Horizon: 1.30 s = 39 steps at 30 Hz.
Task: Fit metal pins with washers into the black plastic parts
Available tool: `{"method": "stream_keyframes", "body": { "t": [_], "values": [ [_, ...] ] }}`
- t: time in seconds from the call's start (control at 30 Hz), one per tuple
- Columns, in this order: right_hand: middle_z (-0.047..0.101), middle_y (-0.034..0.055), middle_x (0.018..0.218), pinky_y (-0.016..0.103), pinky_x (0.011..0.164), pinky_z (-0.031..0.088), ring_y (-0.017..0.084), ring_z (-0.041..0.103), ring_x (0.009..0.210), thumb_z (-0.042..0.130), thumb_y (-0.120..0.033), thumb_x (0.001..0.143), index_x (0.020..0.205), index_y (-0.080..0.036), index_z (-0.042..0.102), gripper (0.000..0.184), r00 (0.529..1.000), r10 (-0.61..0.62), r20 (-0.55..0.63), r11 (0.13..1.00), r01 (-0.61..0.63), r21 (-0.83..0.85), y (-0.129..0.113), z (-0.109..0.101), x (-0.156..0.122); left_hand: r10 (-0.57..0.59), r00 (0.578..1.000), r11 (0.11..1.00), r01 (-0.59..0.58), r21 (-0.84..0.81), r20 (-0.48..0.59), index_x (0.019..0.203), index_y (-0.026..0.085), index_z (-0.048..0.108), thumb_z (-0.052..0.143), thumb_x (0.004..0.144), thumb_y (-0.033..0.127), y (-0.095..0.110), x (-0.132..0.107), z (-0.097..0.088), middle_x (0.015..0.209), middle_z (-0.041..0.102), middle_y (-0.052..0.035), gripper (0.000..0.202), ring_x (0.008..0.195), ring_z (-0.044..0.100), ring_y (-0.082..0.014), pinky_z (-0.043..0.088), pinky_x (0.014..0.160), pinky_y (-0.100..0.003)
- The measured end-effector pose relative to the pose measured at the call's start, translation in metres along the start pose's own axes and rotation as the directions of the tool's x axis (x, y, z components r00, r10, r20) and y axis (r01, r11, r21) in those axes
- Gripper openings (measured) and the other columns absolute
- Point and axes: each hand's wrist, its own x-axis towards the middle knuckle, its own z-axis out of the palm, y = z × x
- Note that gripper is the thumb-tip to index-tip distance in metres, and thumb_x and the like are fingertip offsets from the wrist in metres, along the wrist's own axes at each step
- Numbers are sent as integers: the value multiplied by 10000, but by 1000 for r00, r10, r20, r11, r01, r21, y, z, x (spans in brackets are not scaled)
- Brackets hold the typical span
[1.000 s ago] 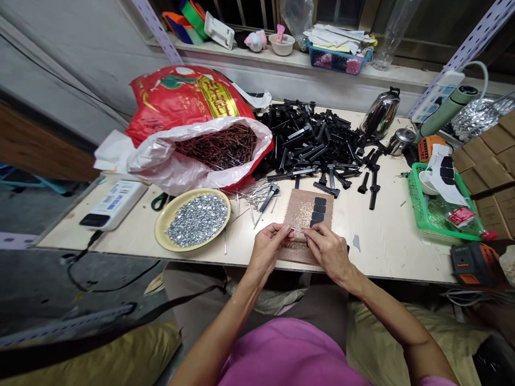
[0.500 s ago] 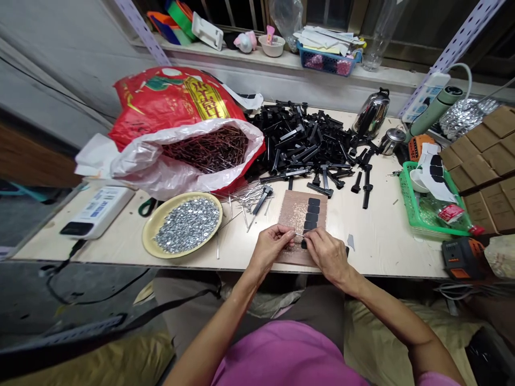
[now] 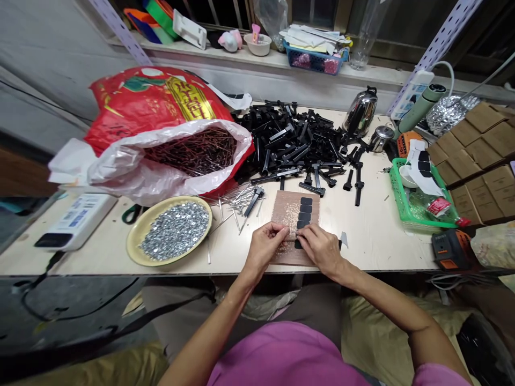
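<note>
Above a brown wooden board (image 3: 281, 206) at the table's front edge, my left hand (image 3: 261, 246) pinches one end of a thin metal pin (image 3: 293, 232) between thumb and fingers. My right hand (image 3: 324, 252) is closed on the pin's other end, its fingertips near the left hand's. Black rounded pads (image 3: 304, 209) lie in a column on the board, the lower ones partly covered by my right hand. Left of the board, several loose silvery pins (image 3: 225, 212) are scattered, with a black T-shaped piece (image 3: 253, 201) on top of them.
A yellow bowl (image 3: 132, 244) of small metal washers stands left. Behind it lies a red bag (image 3: 120, 102) full of brownish pins. Black T-shaped pieces (image 3: 289, 139) are heaped at the back. To the right are a green basket (image 3: 396, 193), a battery pack (image 3: 450, 249) and cardboard boxes (image 3: 478, 171).
The view has shifted, so the table's things appear a little further left. Both hands remain pinched on the thin pin over the board.
</note>
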Motion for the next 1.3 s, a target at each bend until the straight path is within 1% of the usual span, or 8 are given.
{"method": "stream_keyframes", "body": {
  "t": [0.13, 0.23, 0.43, 0.63, 0.83, 0.97, 1.13, 1.3],
  "values": [
    [671, 49, 795, 247, 603, 392, 132, 602, 700, 416, -178, 951, 840, -180, 639, 249, 995, -84, -45, 976, 73, -207, -1, 5, 2, 21, 999, 1000, -22, -12, -39, 622, 152, 590, 767, 517, 418, 2, -2, 2, 552, 589, 41, 336, 455, 515, -79, 438, 512, -223],
    [662, 40, 822, 230, 583, 388, 125, 595, 707, 437, -225, 944, 863, -185, 623, 207, 996, 57, 74, 998, -55, -35, 0, 2, 8, 62, 998, 998, -62, 15, -33, 633, 155, 603, 748, 536, 405, 2, -3, 1, 566, 602, 34, 305, 476, 532, -87, 449, 530, -228],
    [654, -13, 734, 211, 532, 373, 98, 551, 587, 393, -342, 967, 843, -180, 608, 296, 868, 208, 450, 862, -381, 336, 3, -10, 16, 91, 995, 994, -89, 58, -32, 617, 160, 599, 726, 551, 358, 3, 0, 0, 533, 587, 42, 244, 462, 522, -85, 429, 512, -218],
    [667, 41, 888, 262, 638, 338, 135, 557, 725, 464, -304, 953, 1028, -234, 655, 217, 996, 11, 91, 987, 4, -158, 8, -14, 2, 15, 992, 998, -22, -51, -124, 616, 154, 573, 756, 517, 383, 2, 5, 3, 453, 530, 66, 309, 413, 474, -65, 366, 462, -191],
    [667, 42, 872, 276, 665, 320, 133, 528, 715, 439, -238, 961, 985, -235, 676, 238, 986, -159, -53, 918, 128, -374, 27, -11, -6, 12, 997, 995, -20, -97, -78, 661, 138, 606, 766, 531, 443, -5, 11, 16, 532, 572, 37, 368, 460, 512, -75, 431, 490, -209],
    [660, 37, 890, 246, 614, 324, 112, 527, 684, 422, -214, 965, 901, -208, 673, 259, 983, -174, -52, 913, 142, -381, 57, -11, 3, 106, 993, 988, -111, 106, 54, 984, 129, 664, 669, 686, 489, -13, 16, 16, 887, 697, -88, 467, 739, 657, -175, 548, 667, -319],
    [636, 33, 817, 239, 570, 308, 107, 512, 640, 405, -215, 972, 838, -186, 654, 284, 984, -176, 9, 877, 161, -453, 100, -10, 29, 506, 846, 597, -483, 641, 166, 1281, 155, 538, 489, 873, 402, -38, 25, -1, 1338, 553, -157, 479, 1325, 414, -320, 380, 1061, -525],
    [585, 19, 711, 236, 537, 284, 100, 473, 603, 393, -207, 973, 763, -163, 626, 316, 961, -264, 82, 837, 270, -476, 124, -4, 49, 543, 762, 245, -545, 802, 352, 1393, 116, 391, 321, 950, 368, -71, 33, -16, 1469, 402, -191, 514, 1426, 199, -342, 316, 1095, -581]
  ]
}}
